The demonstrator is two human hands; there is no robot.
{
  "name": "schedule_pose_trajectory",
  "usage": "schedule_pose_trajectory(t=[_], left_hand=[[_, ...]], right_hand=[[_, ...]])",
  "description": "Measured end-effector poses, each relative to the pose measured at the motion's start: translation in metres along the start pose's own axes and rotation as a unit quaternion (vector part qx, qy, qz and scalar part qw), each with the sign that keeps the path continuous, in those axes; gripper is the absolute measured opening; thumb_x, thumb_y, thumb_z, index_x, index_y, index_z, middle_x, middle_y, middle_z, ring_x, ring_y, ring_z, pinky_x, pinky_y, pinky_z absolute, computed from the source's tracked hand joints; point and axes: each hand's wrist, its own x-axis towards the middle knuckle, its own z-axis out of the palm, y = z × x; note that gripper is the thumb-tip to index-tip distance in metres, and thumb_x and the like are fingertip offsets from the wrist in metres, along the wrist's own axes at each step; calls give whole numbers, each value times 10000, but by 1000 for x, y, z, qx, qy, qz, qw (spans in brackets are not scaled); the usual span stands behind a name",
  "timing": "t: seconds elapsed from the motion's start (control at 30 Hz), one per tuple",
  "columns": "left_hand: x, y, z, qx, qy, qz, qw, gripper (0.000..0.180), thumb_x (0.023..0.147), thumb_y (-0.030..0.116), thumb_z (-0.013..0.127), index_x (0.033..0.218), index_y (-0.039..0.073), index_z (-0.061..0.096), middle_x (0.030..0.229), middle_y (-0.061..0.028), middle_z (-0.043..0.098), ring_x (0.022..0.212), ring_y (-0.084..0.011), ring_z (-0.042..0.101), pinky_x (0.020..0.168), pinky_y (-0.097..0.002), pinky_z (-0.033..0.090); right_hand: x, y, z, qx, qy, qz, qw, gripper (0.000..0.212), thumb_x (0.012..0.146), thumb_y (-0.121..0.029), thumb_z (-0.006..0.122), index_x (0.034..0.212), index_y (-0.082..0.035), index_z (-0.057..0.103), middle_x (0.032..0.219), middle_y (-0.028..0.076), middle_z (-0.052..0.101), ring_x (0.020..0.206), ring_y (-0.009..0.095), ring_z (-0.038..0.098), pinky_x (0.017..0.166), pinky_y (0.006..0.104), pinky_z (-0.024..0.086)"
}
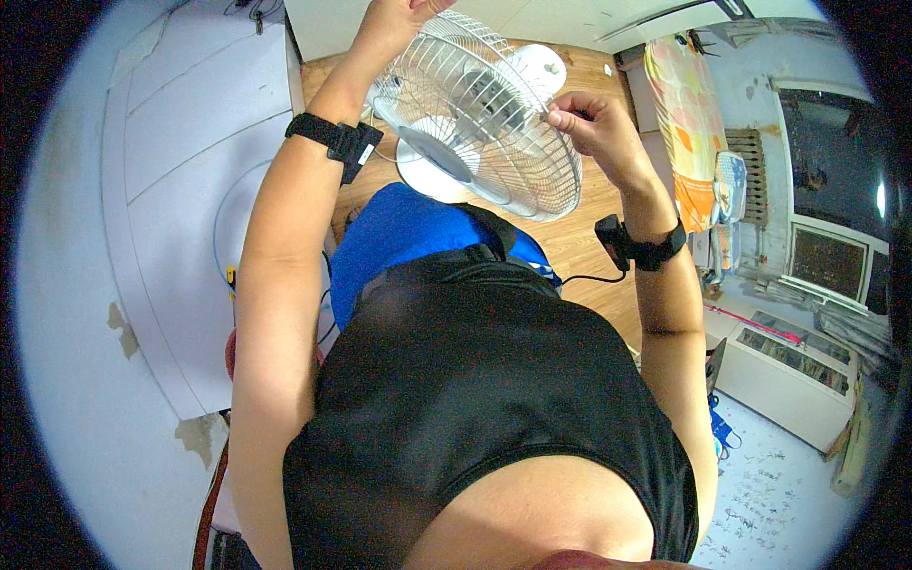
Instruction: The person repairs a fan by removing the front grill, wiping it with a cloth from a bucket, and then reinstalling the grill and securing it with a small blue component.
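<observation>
Around the work stand a white panelled door (180, 142) on the left and a low white cabinet (788, 375) at the right; the person's black shirt (475, 399) and blue shorts (408, 233) hide the floor below. One white electric fan (475, 114) stands over the wooden floor (584, 237), its round base (537, 66) behind the cage. Two hands: the left hand (394, 24) grips the wire guard's top rim, the right hand (594, 123) pinches its right edge, fingers together. Two black wristbands (337, 138) show.

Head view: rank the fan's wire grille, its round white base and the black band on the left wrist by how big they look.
1. Wire grille, clearly largest.
2. Round white base, partly hidden behind the grille, so its rank is unsure.
3. Left wrist band, which looks about as big as the visible base.
</observation>
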Motion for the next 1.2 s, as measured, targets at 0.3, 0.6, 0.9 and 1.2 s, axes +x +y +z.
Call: schedule_pose_trajectory(t=[0.3, 0.6, 0.9, 1.2], left_hand=[[1, 2, -5, 5, -24, 15, 1000, 397, 817, 333, 651, 622, 35, 473, 537, -16, 429, 526, -104, 363, 468, -300, 345], [1, 4, -5, 26, -21, 27, 999, 463, 824, 428, 614, 623, 36, 473, 530, -23, 430, 517, -110, 375, 470, -307, 352], [0, 2, -3, 7, 20, 0, 1000, 415, 848, 361, 605, 647, 19, 483, 526, -30, 445, 498, -113, 392, 455, -306, 348], [-5, -12, 2, 48, 222, 145, 963, 176, 842, 179, 609, 831, 31, 516, 764, -93, 542, 647, -152, 490, 532, -304, 408]], right_hand=[[3, 4, 6, -38, 45, -68, 996, 272, 754, -254, 722, 843, -7, 654, 698, -11, 589, 640, 67, 495, 561, 214, 397], [-1, -6, 4, -46, 33, -47, 997, 263, 754, -245, 720, 848, -6, 663, 702, 2, 613, 653, 67, 513, 583, 218, 413], [6, -1, 7, -74, 35, -59, 995, 193, 807, -203, 669, 823, -11, 655, 662, -26, 565, 590, 44, 450, 524, 202, 352], [15, 3, 11, -19, 31, -68, 997, 165, 831, -186, 643, 849, -22, 643, 716, -30, 566, 616, 28, 444, 536, 169, 329]])
